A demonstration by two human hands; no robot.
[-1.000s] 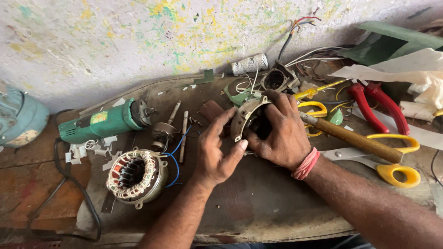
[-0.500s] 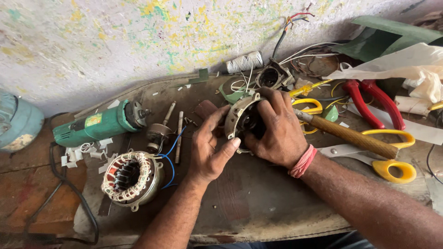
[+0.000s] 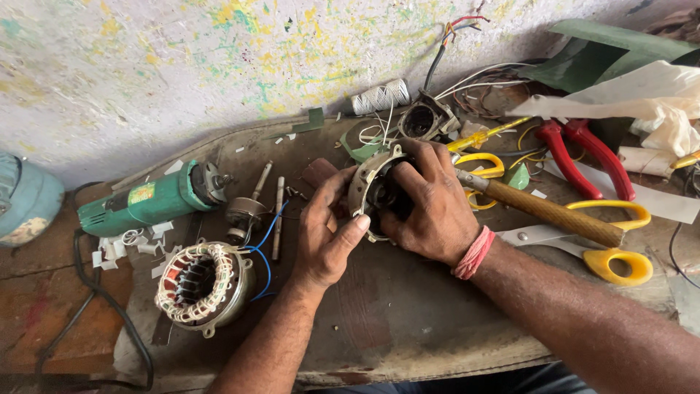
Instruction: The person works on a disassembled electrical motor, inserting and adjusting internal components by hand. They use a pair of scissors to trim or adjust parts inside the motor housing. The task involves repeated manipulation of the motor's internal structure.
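A paint-flecked wall backs a worn brown workbench (image 3: 408,321). Since a second ago the round grey metal motor end cover (image 3: 368,191) has stayed at the bench's middle, tilted on edge, barely turned. The left hand (image 3: 328,233) clasps its near rim, thumb pressed on; the right hand (image 3: 430,204) wraps over its top. Nearby lie a copper-wound stator (image 3: 204,284), green angle grinder (image 3: 146,203), wooden-handled hammer (image 3: 547,211) and yellow-handled scissors (image 3: 605,255).
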